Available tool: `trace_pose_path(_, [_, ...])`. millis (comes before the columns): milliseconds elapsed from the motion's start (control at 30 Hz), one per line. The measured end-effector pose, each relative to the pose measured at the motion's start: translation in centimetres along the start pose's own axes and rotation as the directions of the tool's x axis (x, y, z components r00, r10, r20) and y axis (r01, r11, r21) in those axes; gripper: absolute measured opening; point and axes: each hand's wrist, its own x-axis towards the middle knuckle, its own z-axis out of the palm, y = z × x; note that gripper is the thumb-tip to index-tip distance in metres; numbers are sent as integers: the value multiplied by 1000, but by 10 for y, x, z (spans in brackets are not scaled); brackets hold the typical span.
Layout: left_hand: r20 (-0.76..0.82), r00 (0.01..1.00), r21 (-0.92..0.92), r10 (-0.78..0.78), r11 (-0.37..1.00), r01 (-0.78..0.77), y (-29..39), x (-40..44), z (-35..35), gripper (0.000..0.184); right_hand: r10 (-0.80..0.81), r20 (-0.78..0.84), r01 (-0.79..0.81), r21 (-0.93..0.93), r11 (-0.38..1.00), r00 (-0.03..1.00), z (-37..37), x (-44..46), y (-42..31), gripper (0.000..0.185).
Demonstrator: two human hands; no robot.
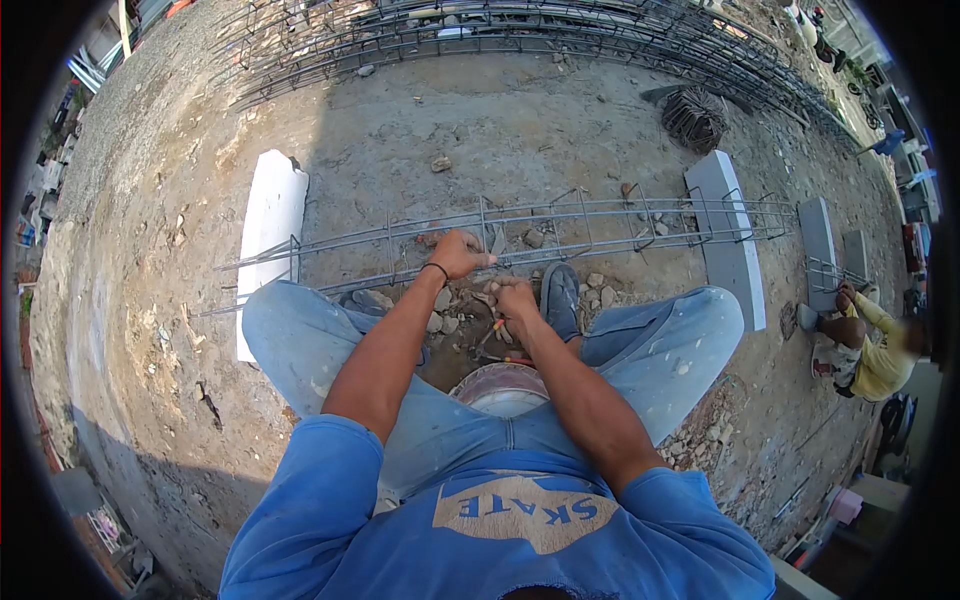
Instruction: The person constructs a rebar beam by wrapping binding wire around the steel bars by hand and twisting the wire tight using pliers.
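A long rebar cage, made of thin steel bars with square stirrups, lies across in front of my knees. My left hand is closed at its near bars beside a stirrup, fingertips pinched together; any wire between them is too small to make out. Just right of it and closer to me, my right hand is closed. Below that fist show the red-orange handles of a tool that looks like pincers, partly hidden by the hand. Two white blocks, the left block and the right block, support the cage.
Beneath me is a round bucket-like seat. Broken stones lie around my shoes. More rebar cages are stacked at the far side, near a bundle of rods. At right, another person sits by a rebar piece on blocks.
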Motion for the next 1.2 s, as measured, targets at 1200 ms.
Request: trace_pose_path(1200, [-51,994,239,-100,965,109,-22,14,13,28,-520,293,548,-708,446,802,37,20,-121,24])
